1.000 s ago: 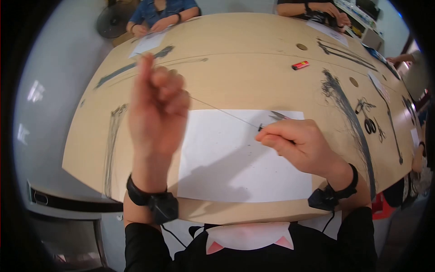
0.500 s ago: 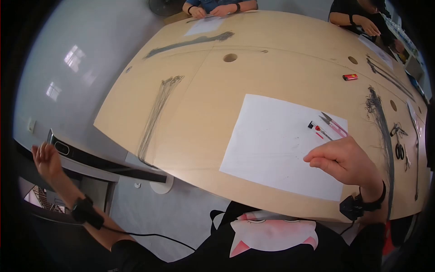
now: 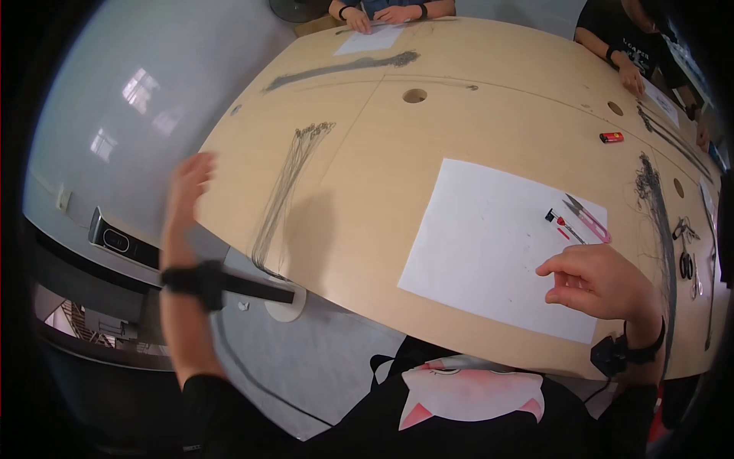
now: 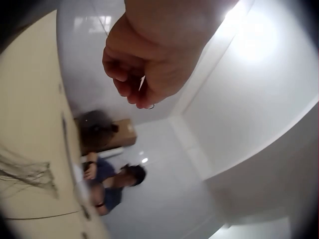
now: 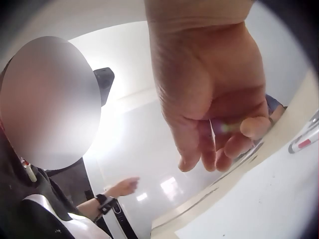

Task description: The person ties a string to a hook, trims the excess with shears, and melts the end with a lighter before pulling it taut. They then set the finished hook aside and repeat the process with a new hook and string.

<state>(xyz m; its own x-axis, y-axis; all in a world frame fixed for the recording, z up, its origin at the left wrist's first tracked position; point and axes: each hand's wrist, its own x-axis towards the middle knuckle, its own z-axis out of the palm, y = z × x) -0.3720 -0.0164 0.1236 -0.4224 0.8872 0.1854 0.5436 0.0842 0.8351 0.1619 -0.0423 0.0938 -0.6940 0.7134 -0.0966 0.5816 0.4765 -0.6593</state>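
Note:
My left hand (image 3: 191,191) is raised near the table's left edge, blurred in the head view. In the left wrist view its fingers (image 4: 132,92) curl toward the thumb, and a tiny curved bit of thin thread (image 4: 151,107) pokes out at the fingertips. Over the right part of a white paper sheet (image 3: 474,237) hovers my right hand (image 3: 600,283), fingers loosely bent and thumb apart, with nothing visible between them. Just beyond it on the paper lie pink-handled thread snips (image 3: 592,222) and a slim white-and-red stick (image 3: 563,222) with a black end.
A bundle of dark strands (image 3: 287,191) lies on the left of the table, another (image 3: 344,70) farther back, a third (image 3: 659,214) at right. A red lighter (image 3: 612,138) and black-handled scissors (image 3: 686,264) lie rightward. Two people sit across the table.
My left hand swung from over the paper far out to the left, then back up toward the table edge. The right hand's fingers and thumb have spread from a pinch. The head view turned left.

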